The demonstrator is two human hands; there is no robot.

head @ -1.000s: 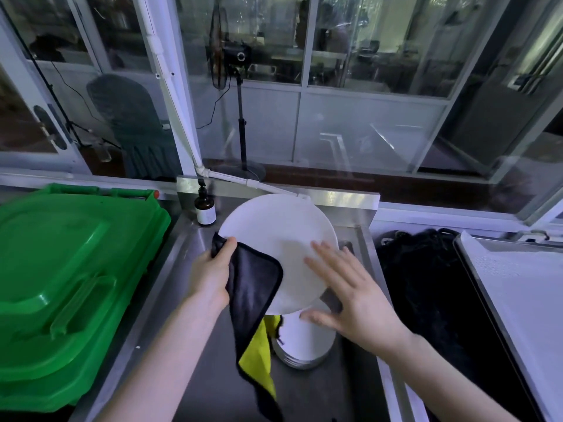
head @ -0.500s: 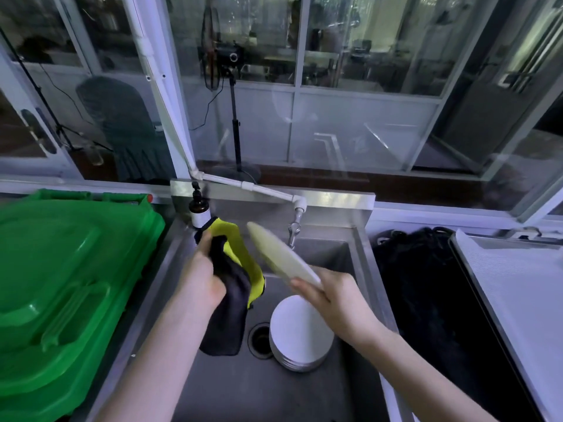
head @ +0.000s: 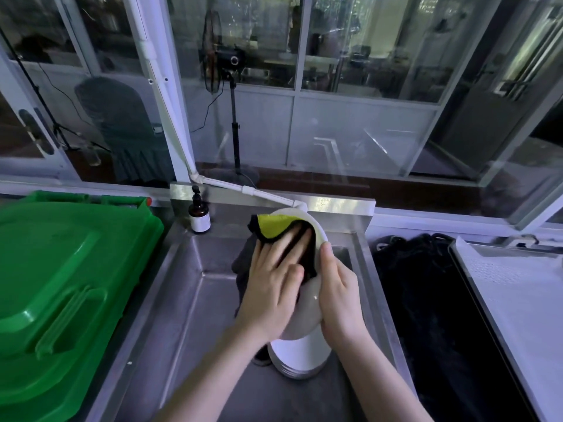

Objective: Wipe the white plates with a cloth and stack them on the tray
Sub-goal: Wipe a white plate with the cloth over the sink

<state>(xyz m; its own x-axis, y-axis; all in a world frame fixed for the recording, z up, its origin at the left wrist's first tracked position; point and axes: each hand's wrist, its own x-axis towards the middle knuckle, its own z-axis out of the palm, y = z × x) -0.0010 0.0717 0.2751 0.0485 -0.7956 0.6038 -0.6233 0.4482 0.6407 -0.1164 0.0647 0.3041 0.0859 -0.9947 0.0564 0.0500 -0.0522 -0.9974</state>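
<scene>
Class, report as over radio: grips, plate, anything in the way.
Left grip presses cloth flat on plate. Right grip holds plate rim. Plate stack in sink beneath.

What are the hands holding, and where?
The right hand grips a white plate by its rim; the left hand presses the cloth flat on its face.

Two bare hands are being shown: the left hand (head: 268, 287) and the right hand (head: 338, 287), each being continued by a bare forearm (head: 213, 370) running to the near edge. Short nails (head: 326, 247) are being seen; the left fingers (head: 292, 242) are being blurred.
</scene>
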